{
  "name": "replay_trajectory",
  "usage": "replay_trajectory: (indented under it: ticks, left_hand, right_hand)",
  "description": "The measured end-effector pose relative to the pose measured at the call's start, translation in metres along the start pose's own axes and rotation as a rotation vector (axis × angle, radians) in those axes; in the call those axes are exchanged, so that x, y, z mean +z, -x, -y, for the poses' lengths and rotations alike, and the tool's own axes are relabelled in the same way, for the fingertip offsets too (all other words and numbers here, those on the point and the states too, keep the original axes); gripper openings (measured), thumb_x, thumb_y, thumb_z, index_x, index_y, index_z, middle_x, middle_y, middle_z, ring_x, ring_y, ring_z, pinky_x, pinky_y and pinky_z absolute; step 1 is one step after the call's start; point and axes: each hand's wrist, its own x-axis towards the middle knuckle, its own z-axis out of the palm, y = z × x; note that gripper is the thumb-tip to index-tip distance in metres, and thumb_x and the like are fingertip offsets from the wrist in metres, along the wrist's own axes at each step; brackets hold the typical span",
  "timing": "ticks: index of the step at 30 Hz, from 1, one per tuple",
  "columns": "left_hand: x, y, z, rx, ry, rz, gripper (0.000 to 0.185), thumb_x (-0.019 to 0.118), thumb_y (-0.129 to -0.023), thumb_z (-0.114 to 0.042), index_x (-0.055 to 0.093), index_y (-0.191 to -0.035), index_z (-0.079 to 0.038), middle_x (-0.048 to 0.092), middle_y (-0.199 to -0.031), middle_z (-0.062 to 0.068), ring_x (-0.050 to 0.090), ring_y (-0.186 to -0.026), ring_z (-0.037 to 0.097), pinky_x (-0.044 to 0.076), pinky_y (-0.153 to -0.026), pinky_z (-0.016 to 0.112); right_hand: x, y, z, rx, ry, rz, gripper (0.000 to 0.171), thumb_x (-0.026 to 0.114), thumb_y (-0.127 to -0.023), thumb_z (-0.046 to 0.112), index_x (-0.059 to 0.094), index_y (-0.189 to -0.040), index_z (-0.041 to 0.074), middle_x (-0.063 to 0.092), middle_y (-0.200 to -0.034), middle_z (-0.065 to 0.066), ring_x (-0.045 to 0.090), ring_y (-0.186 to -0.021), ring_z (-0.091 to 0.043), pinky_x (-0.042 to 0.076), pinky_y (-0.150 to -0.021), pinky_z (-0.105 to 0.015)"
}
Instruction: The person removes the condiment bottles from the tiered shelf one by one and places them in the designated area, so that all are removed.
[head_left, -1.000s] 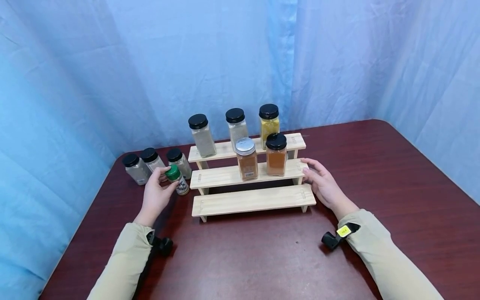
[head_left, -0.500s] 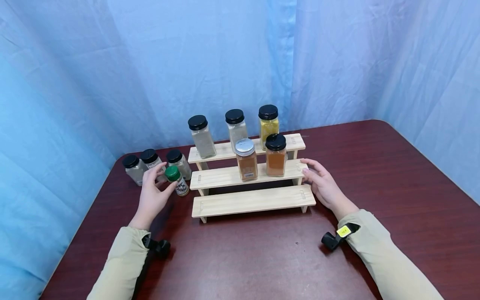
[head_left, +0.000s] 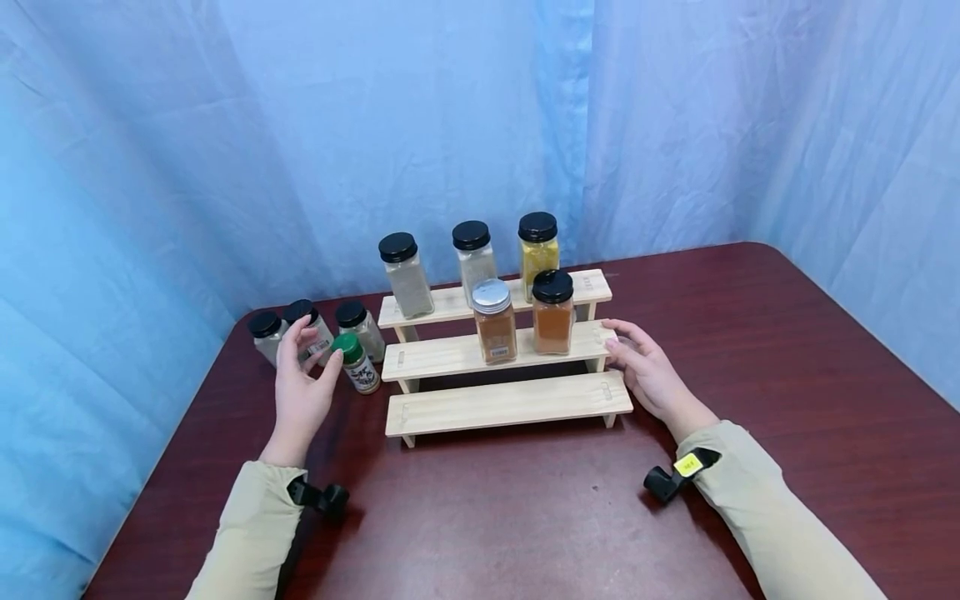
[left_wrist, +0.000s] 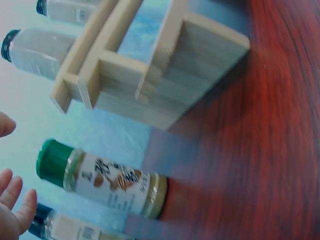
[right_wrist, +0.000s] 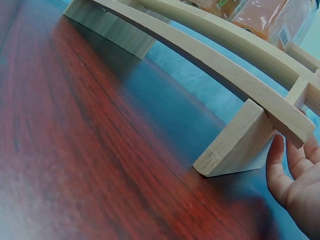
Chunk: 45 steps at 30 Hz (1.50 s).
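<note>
Left hand [head_left: 300, 392] hangs spread, fingers loose, just left of the upright green-capped jar [head_left: 356, 362], nearer than the right hand [head_left: 648, 375], resting flat-fingered against the rack [head_left: 510, 400].

pale blue curtain [head_left: 225, 125] hangs in folds behind and along both sides; dark red wood-grain table [head_left: 787, 350], rounded far corners; soft even light.

Small green-capped spice bottle [head_left: 357, 363] stands upright on the table, just left of the rack.
</note>
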Motion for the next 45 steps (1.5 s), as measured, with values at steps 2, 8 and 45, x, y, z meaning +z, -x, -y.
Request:
replay_trajectory:
  ticks: [2, 8, 45]
  left_hand:
    - [0.003, 0.0, -0.006, 0.006, 0.02, -0.021, 0.056, 0.058, -0.091, 0.0, 0.033, -0.141, -0.002, 0.041, -0.131, 0.019, 0.041, -0.125, 0.031, 0.039, -0.104, 0.051]
    - [0.011, 0.002, -0.018, 0.015, 0.069, -0.039, 0.052, 0.057, -0.092, 0.0, 0.036, -0.14, -0.004, 0.042, -0.131, 0.018, 0.043, -0.124, 0.027, 0.04, -0.103, 0.043]
    - [0.057, 0.008, -0.076, 0.133, 0.347, 0.06, 0.041, 0.052, -0.093, 0.003, 0.042, -0.133, 0.003, 0.047, -0.122, 0.016, 0.045, -0.12, 0.027, 0.041, -0.1, 0.033]
  right_hand:
    - [0.001, 0.0, 0.002, -0.001, -0.002, -0.013, 0.023, 0.05, -0.099, 0.016, 0.051, -0.12, 0.025, 0.055, -0.107, 0.009, 0.058, -0.087, -0.005, 0.049, -0.078, -0.02]
    - [0.003, -0.001, 0.006, -0.011, -0.039, -0.057, 0.032, 0.051, -0.097, 0.011, 0.044, -0.128, 0.017, 0.047, -0.113, 0.005, 0.055, -0.096, -0.003, 0.047, -0.079, -0.021]
    - [0.006, -0.003, 0.001, -0.021, -0.082, -0.055, 0.036, 0.049, -0.098, 0.009, 0.039, -0.132, 0.008, 0.039, -0.12, 0.007, 0.051, -0.099, -0.002, 0.045, -0.078, -0.021]
